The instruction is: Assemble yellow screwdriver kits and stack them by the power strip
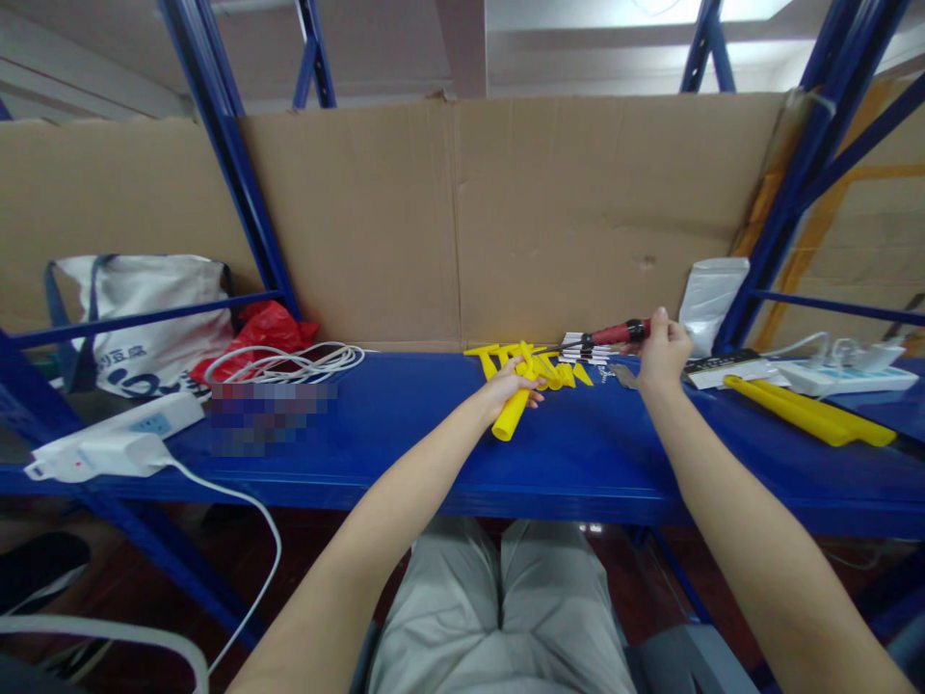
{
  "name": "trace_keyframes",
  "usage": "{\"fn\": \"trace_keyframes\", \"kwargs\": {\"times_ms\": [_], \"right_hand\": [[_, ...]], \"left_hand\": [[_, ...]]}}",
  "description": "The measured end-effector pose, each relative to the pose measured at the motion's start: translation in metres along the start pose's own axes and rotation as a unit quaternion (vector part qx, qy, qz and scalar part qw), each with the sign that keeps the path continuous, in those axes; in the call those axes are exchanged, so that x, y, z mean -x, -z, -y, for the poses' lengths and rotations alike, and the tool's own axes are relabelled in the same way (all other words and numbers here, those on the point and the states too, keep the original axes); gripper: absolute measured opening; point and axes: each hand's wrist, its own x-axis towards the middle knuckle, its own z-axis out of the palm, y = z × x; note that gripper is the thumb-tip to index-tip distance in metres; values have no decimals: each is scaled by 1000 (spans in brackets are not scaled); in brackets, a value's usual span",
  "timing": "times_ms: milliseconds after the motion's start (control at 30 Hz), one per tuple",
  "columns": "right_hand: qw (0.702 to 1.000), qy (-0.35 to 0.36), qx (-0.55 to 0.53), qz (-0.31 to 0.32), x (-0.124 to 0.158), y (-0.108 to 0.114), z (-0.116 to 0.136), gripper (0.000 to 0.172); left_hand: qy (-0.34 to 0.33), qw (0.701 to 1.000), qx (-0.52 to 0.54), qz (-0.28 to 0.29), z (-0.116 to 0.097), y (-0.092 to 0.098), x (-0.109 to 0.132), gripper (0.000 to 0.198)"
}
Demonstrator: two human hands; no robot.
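My left hand (504, 387) is closed around a yellow plastic tube-shaped handle (512, 416), its open round end facing me. In my right hand (663, 357) is a screwdriver (619, 333) with a red and black grip, gripped by the end. Its thin dark shaft points left to the top of the yellow handle; whether the tip touches cannot be made out. Several small yellow plastic pieces (568, 374) lie on the blue shelf (405, 424) just behind my left hand. Beside my right hand lies a small grey metal blade (622, 375), with white printed labels (587, 349) behind it.
Cardboard (361, 222) walls off the back. On the right are long yellow-handled tools (795, 410), a white power strip (849, 376) and a silvery pouch (712, 299). On the left are another power strip (119, 439), coiled white cable (296, 364), a red bag (260, 333) and a cloth bag (155, 294).
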Motion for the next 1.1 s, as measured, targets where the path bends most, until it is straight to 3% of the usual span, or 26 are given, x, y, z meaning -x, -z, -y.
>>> {"fn": "trace_keyframes", "kwargs": {"times_ms": [800, 1100], "right_hand": [[999, 22, 8, 49, 6, 0, 14, 45], [999, -5, -24, 48, 5, 1, 14, 36]], "left_hand": [[22, 998, 39, 35, -10, 2, -1, 56], [0, 1000, -9, -19, -4, -1, 1, 76]]}}
